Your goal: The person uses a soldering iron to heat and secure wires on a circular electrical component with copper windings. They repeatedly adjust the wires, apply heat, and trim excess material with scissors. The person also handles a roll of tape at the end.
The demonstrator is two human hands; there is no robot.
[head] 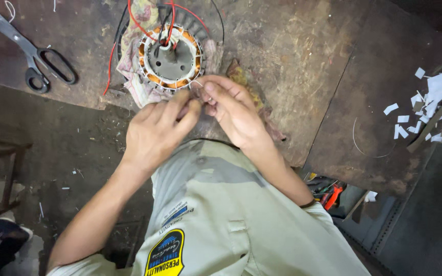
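At upper centre of the frame we log one round motor stator [170, 58]: grey hub, ring of copper-coloured windings, red and black leads rising from its middle toward the top edge. It rests on a crumpled patterned rag [134, 76] on a worn wooden workbench [292, 66]. Just below its lower rim we note both hands, fingertips meeting. Our left hand [155, 130] is pinched shut on a thin pale wire [196, 82] that runs from the stator's lower right edge; our right hand [234, 110] pinches the same wire beside it, thumb over fingers. At upper left we list black-handled scissors [37, 56], well apart. At right edge: scattered white paper scraps [425, 105]. At bottom centre: a pale shirt [231, 225].
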